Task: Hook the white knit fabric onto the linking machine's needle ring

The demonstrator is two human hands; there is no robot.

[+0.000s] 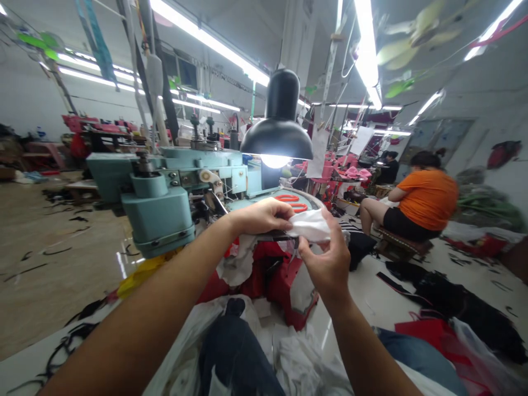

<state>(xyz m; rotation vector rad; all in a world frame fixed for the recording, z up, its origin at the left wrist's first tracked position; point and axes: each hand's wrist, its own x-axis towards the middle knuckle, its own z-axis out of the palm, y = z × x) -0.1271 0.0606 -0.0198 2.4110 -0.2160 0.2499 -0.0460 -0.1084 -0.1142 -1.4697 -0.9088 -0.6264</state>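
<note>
L hand [272,215] pinches white cloth [310,224] tight; R hand [330,261], half-curled, grips other end, nr lit lamp [280,135].

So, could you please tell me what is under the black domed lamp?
Below the lamp, red loops lie on the pale green machine; left hand and right hand hold white cloth that hides what's directly beneath.

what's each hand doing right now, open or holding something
Left hand: closed, pinching the thin white fabric piece.
Right hand: fingers against the same fabric's other end; whether its grip is closed cannot be told.
</note>
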